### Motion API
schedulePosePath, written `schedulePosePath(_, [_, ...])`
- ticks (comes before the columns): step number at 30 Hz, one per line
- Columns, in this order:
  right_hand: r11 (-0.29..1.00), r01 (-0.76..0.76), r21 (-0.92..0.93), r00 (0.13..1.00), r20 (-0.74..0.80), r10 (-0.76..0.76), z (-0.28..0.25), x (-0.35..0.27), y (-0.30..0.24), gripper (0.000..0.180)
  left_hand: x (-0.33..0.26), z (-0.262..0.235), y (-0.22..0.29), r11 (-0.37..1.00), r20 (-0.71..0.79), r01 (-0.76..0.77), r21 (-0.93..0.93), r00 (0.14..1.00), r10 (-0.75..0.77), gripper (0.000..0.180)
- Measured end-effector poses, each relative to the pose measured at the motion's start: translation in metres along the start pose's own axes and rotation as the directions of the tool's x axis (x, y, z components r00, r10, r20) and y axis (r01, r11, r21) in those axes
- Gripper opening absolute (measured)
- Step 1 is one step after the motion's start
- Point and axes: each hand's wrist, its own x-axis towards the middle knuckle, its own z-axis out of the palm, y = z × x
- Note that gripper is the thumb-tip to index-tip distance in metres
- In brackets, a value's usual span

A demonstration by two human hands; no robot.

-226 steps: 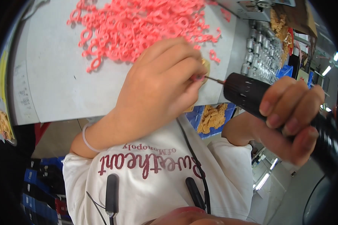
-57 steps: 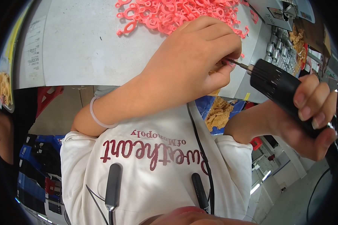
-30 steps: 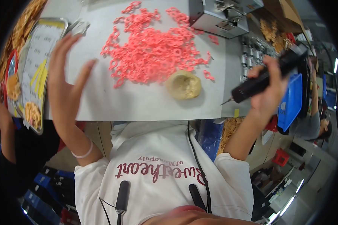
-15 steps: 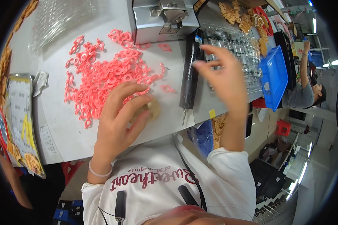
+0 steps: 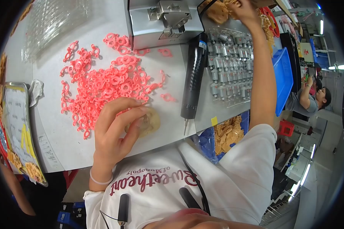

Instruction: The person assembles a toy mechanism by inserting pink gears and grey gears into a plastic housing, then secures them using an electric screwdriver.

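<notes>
My left hand point(image 5: 112, 131) rests on the table with its fingers curled round a pale yellowish rounded block point(image 5: 153, 121). Something clear and small shows between the fingertips and the block. A heap of pink ring-shaped plastic pieces point(image 5: 107, 82) lies just beyond that hand. My right hand point(image 5: 245, 12) is stretched to the far right, at the upper edge of the view, touching a pile of tan plastic parts point(image 5: 218, 13). Its fingers are partly cut off and blend with the parts, so its grip is unclear. A black electric screwdriver point(image 5: 193, 78) lies between my arms, bit toward me.
A silver metal box machine point(image 5: 166, 32) stands at the back. Small metal motors point(image 5: 229, 63) fill a clear tray beside my right forearm. A blue bin point(image 5: 282, 82) sits further right. Clear plastic trays point(image 5: 57, 23) and a clipboard point(image 5: 19, 114) lie left. A co-worker point(image 5: 307, 99) is at far right.
My right hand has moved from beside the screwdriver up and away to the tan parts. The left hand stays curled at the yellowish block. The view has shifted slightly.
</notes>
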Motion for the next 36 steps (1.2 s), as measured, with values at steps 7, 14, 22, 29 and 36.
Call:
schedulePosePath(7, [0.461,-0.171,0.871,0.959,0.04,0.281,-0.098,-0.104,-0.081,0.042,0.001,-0.015,0.006,1.0,-0.073,0.002,-0.012,0.997,-0.003,0.033])
schedulePosePath(14, [0.047,-0.461,0.886,0.885,0.463,-0.051,-0.048,-0.197,-0.256,0.039,-0.007,-0.02,0.015,0.982,-0.119,-0.101,-0.158,0.989,0.083,0.051])
schedulePosePath(22, [0.716,0.067,0.695,0.993,0.026,-0.119,0.008,-0.232,-0.288,0.019,-0.032,-0.003,0.013,0.979,0.144,-0.047,0.197,0.989,0.019,0.09])
schedulePosePath(29, [0.67,-0.09,0.737,0.995,0.088,0.036,-0.029,-0.24,-0.254,0.018,-0.027,-0.02,0.014,0.973,0.329,-0.045,0.226,0.944,-0.033,0.087])
schedulePosePath(36, [0.803,-0.184,0.567,0.927,-0.173,0.334,-0.067,-0.235,-0.145,0.022,-0.022,-0.018,0.012,0.972,0.364,-0.057,0.229,0.931,-0.031,0.086])
